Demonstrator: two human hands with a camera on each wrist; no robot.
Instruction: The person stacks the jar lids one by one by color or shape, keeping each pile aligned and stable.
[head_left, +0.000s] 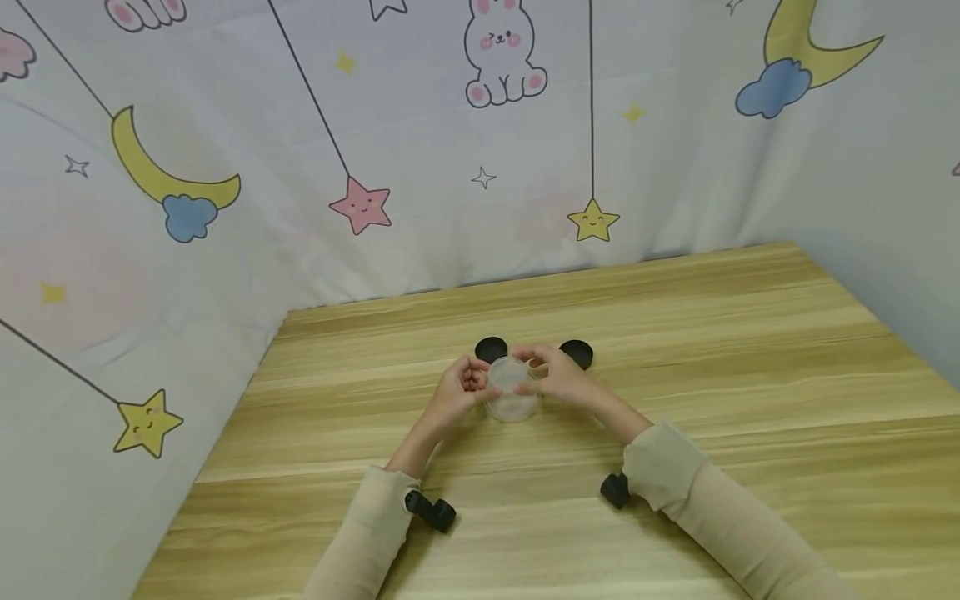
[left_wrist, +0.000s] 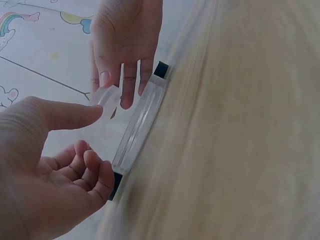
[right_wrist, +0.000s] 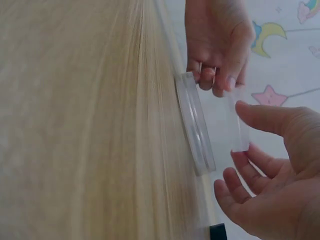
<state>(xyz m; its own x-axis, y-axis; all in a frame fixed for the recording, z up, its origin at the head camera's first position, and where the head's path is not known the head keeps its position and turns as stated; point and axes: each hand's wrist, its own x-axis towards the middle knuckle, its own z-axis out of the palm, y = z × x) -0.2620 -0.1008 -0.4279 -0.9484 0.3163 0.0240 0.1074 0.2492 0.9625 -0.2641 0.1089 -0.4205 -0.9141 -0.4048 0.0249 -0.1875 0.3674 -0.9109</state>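
Note:
A small translucent round plastic piece (head_left: 507, 372) is held level between both hands, thumbs at its near edge. My left hand (head_left: 455, 398) pinches its left side; in the left wrist view that thumb lies straight along the piece (left_wrist: 106, 100), with the other fingers curled. On the opposite side my right hand (head_left: 564, 379) grips it between thumb and fingers, the lower fingers loosely bent. Directly beneath, a wider clear round dish (head_left: 512, 410) with a ridged side lies flat on the table. A gap shows between the two in the right wrist view, where the dish (right_wrist: 195, 125) stands lower.
Two black round discs lie behind the hands, one at left (head_left: 491, 348) and one at right (head_left: 577, 353), partly covered by the fingers. The wood-grain table (head_left: 675, 317) ends at a patterned cloth (head_left: 450, 167). Small black cameras (head_left: 431, 511) are strapped at both wrists.

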